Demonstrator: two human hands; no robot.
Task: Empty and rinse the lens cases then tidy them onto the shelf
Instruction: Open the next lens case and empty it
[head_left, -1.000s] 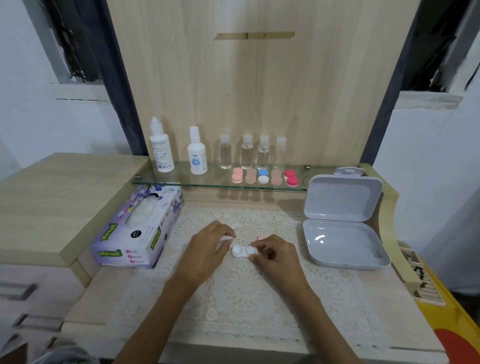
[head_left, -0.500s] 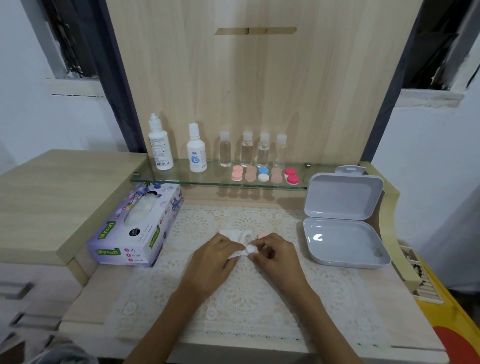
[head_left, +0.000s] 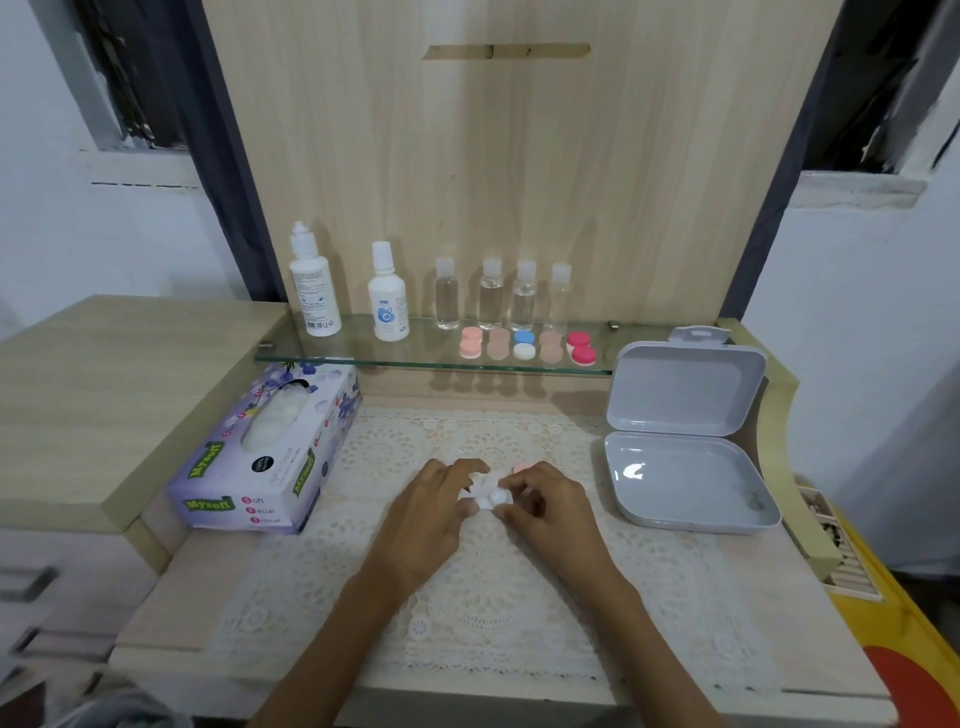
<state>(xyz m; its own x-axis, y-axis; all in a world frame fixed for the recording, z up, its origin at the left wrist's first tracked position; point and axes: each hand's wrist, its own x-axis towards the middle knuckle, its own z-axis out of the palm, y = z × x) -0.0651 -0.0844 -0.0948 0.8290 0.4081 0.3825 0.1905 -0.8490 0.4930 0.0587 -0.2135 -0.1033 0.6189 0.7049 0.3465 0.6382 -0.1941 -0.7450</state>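
A white lens case (head_left: 497, 499) lies on the lace mat (head_left: 467, 597) between my hands. My right hand (head_left: 545, 512) pinches the case's right end. My left hand (head_left: 434, 512) presses a crumpled white tissue (head_left: 479, 480) onto its left well. A pink cap (head_left: 519, 468) peeks out just behind my right fingers. On the glass shelf (head_left: 363, 358) several closed lens cases (head_left: 524, 345) stand in a row: pink, peach, blue-and-white, peach and red.
A tissue box (head_left: 260, 462) lies left of the mat. An open grey plastic box (head_left: 685, 467) sits at the right, wet inside. Two white solution bottles (head_left: 387, 301) and several small clear bottles (head_left: 491, 296) stand on the shelf.
My left hand has brought the tissue from beside the case onto its left half, covering it. The right hand has kept hold of the case's right end.
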